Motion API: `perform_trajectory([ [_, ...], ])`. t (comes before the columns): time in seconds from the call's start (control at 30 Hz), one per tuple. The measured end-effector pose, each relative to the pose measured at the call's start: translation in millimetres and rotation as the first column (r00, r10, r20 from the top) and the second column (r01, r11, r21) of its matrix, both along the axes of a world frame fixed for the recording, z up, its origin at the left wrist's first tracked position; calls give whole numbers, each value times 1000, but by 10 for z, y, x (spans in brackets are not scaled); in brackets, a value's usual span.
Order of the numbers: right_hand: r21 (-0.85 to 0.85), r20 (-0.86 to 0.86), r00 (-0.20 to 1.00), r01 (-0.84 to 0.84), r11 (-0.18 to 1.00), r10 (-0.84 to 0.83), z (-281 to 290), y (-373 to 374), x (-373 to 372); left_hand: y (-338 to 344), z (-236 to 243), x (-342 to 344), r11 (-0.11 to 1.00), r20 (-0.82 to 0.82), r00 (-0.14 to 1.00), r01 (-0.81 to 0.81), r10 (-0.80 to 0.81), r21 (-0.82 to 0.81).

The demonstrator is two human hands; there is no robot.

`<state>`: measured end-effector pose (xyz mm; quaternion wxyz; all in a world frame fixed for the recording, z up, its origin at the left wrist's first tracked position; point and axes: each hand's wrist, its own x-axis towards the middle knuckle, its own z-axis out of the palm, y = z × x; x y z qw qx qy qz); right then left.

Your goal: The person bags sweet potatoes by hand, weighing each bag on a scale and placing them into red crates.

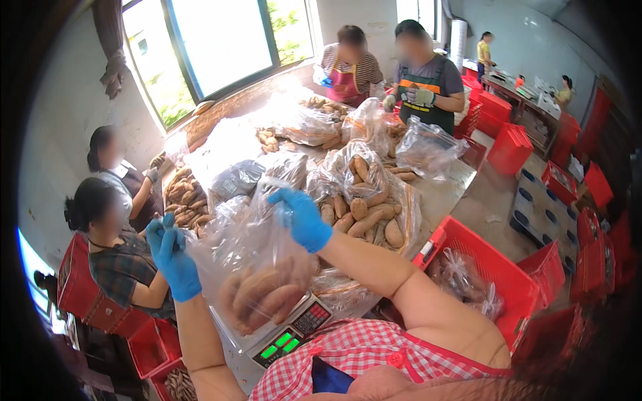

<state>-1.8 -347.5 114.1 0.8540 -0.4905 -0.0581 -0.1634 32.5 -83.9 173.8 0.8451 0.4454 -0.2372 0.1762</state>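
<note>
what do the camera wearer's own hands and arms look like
The left hand and right hand each wear a thin, close-fitting plain blue glove ending around the wrist. Both forearms are bare, with no sleeves covering them.

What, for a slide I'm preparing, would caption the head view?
Gloved left hand and right hand flank a clear bag of brown tubers at a digital scale.

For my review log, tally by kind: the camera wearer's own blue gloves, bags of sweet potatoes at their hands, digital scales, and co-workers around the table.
Blue gloves, on the left hand and right hand: 2
Clear bag of sweet potatoes at the hands: 1
Digital scale: 1
Co-workers around the table: 4
Total: 8
</note>
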Motion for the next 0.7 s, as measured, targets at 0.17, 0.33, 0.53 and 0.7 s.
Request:
perform_trajectory([
  [0.17, 164, -88, 981, -156, 974, 172, -509, 554, 198, 319, -179, -345, 977, 49, 997, -64, 55, 206],
  [0.33, 127, -126, 923, -350, 928, 365, -997, 601, -198, 276, -897, -1024, 895, -310, 948, 199, -73, 399],
  [0.53, -384, -141, 953, -301, 873, 267, -986, 299, -860, 455, -1504, -1295, 924, -312, 941, -2, 131, 381],
  [0.7, -351, -163, 962, -266, 898, 221, -1400, 416, -828, 807, -1580, -1089, 842, -236, 888, -246, 394, 480],
])
